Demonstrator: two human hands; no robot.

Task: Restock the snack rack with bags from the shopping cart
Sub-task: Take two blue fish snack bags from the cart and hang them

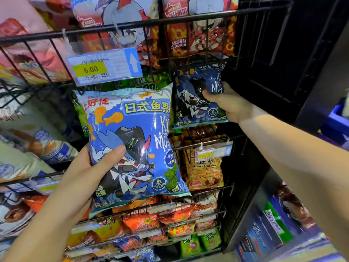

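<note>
Both left bag (136,144) and right bag (194,104) stand upright, tops up.

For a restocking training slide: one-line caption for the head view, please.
Right hand grips a dark blue snack bag at the wire rack; left hand holds a matching bag in front.

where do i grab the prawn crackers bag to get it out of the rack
Pinch the top edge of the prawn crackers bag, coming down from above. It stands upright behind the wire basket front, and the price tag covers its top edge, so a frontal pull looks blocked.
</note>
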